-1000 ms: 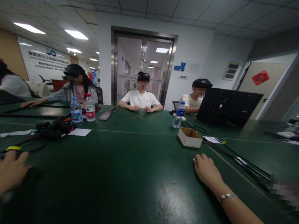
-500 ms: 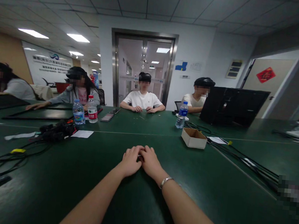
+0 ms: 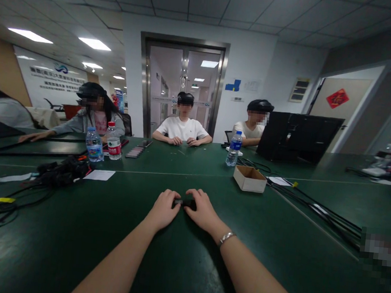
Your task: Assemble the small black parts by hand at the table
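Note:
My left hand is above the green table, its fingers curled and its thumb closing in on a small dark grey object. The object is too small to name. Just to its right, my right hand is curved, with its index finger and thumb bent towards each other. A dark patch shows inside that curve, and I cannot tell whether it is a thing or shadow. A narrow gap separates the two hands. A silver bracelet circles my right wrist.
An open cardboard box and a water bottle stand ahead right. Two bottles and a bundle of black gear are at left. Cables run along the right. Several people sit across the table.
My hands were together with fingertips touching; now they have come apart sideways, exposing a small dark object between them. The view has turned slightly to the right.

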`<state>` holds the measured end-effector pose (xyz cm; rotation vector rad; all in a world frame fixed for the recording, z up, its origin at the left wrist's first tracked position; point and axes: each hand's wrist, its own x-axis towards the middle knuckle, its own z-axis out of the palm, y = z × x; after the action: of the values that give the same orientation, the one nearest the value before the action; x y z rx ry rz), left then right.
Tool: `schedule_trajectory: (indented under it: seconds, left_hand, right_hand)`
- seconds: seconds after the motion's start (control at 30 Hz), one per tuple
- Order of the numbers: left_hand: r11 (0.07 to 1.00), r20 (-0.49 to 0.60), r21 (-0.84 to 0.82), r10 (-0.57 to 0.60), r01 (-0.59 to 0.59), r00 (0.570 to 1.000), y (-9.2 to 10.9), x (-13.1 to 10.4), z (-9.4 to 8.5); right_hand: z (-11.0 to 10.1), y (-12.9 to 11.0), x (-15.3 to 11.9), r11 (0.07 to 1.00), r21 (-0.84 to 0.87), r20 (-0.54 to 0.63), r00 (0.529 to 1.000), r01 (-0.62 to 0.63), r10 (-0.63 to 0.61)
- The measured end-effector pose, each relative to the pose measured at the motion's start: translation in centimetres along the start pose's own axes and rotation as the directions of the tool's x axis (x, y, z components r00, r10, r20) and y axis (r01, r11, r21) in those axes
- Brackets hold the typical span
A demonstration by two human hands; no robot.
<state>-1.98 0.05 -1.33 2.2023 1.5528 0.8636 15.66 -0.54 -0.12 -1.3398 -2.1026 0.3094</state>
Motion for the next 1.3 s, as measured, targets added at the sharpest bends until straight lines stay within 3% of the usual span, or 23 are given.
schedule_trajectory:
  seconds: [0.07,0.17,0.37,0.6,1.3]
  left_hand:
    - [1.0,-0.018,0.01,-0.005,0.005,1.0,-0.1,0.0,-0.1]
    - [0.998,-0.036,-0.048,-0.031,0.029,0.999,-0.2,0.0,-0.3]
    - [0.95,0.02,-0.308,-0.045,0.049,0.999,-0.1,0.0,-0.6]
    - [0.903,0.007,-0.424,-0.065,0.062,0.998,0.2,0.1,-0.7]
    - [0.884,0.047,-0.459,-0.073,0.087,0.996,-0.2,0.0,-0.8]
  right_hand:
    - [-0.5,0.5,0.0,0.997,-0.065,0.01,0.999,-0.042,0.043]
    - [-0.8,1.3,0.3,0.998,-0.026,0.034,0.997,-0.063,0.064]
    - [-0.2,1.8,0.7,0.995,0.096,0.013,0.999,-0.036,0.035]
    - [-0.3,1.0,0.6,0.998,0.066,0.017,1.0,0.013,-0.014]
    - [0.0,1.0,0.6,0.994,0.102,0.029,0.999,0.035,-0.038]
